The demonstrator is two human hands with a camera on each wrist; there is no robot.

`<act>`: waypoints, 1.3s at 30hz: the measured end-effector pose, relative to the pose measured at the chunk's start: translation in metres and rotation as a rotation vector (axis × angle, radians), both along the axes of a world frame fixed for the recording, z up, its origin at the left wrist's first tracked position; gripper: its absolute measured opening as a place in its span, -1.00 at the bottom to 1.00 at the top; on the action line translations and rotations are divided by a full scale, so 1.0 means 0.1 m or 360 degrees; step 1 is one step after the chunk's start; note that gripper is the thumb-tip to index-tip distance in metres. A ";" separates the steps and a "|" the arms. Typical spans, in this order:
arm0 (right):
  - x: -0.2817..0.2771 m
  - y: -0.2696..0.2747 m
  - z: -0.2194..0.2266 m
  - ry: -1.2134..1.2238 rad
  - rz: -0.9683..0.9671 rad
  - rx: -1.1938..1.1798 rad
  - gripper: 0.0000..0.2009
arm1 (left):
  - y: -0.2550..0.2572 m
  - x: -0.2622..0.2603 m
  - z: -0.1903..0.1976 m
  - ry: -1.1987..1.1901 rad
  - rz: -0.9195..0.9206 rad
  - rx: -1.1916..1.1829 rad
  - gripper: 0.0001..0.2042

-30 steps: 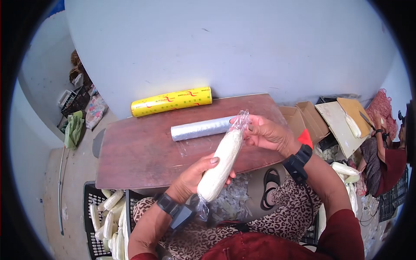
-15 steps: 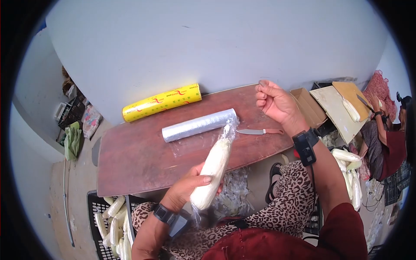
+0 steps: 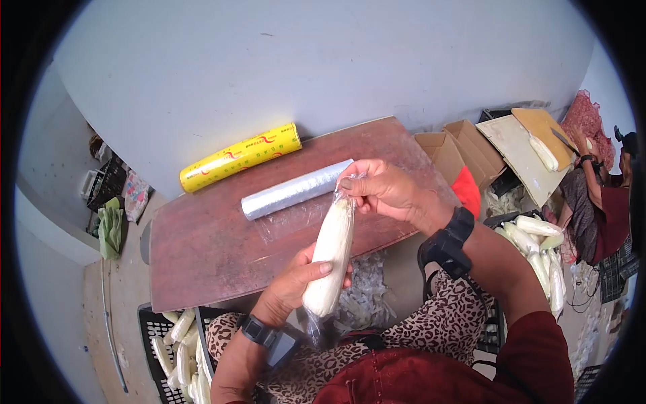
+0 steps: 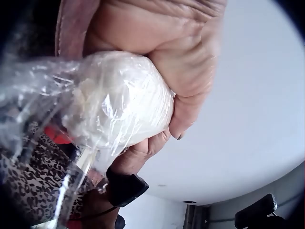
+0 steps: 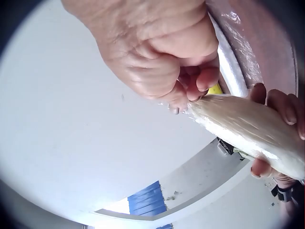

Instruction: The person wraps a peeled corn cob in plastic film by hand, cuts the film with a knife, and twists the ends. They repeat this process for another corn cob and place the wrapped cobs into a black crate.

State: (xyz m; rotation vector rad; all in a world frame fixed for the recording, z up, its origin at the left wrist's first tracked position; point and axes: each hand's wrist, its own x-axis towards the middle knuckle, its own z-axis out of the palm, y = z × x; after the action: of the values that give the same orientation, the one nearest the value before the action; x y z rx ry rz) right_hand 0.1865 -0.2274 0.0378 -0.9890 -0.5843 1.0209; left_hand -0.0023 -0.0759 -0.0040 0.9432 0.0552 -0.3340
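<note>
My left hand [image 3: 291,281] grips the lower half of an ear of corn [image 3: 334,239] in pale husk, thumb across its front. Clear plastic film covers the ear and hangs loose past its lower end, filling the left side of the left wrist view beside the ear's rounded end [image 4: 126,102]. At the upper tip, my right hand [image 3: 389,192] pinches the gathered film between thumb and curled fingers. In the right wrist view, those fingertips [image 5: 205,78] sit right at the ear's narrow tip. A silvery roll of film [image 3: 296,190] lies behind on the reddish-brown table [image 3: 202,249].
A yellow printed roll [image 3: 239,156] lies along the table's back edge by the wall. Crates of pale ears [image 3: 178,350] stand at lower left and right [image 3: 535,249]. Cardboard boxes [image 3: 464,155] are right of the table. Another person [image 3: 609,209] sits at far right beside boards.
My right hand let go of the film end, lifted away to the right, then came back to pinch it. A knife on the table, visible half a second ago, is now hidden.
</note>
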 end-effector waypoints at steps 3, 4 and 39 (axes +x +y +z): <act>0.15 -0.09 0.10 -0.0145 -0.0042 -0.0074 -0.86 | -0.01 0.04 0.02 -0.0005 0.0005 -0.0062 -0.29; 0.17 -0.11 0.14 -0.0156 -0.0094 -0.0093 -0.87 | -0.02 0.06 0.04 -0.0015 -0.0003 -0.0082 -0.35; 0.59 -0.63 0.09 0.0046 -0.0743 -0.0398 -0.87 | -0.28 0.19 0.11 0.0035 0.0287 0.0610 -0.52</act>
State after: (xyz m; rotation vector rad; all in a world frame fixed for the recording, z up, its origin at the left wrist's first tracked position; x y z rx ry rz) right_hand 0.2455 -0.2909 0.0470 -1.2567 -0.1845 0.6966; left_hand 0.0169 -0.1040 0.0070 1.3040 0.2293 -0.1683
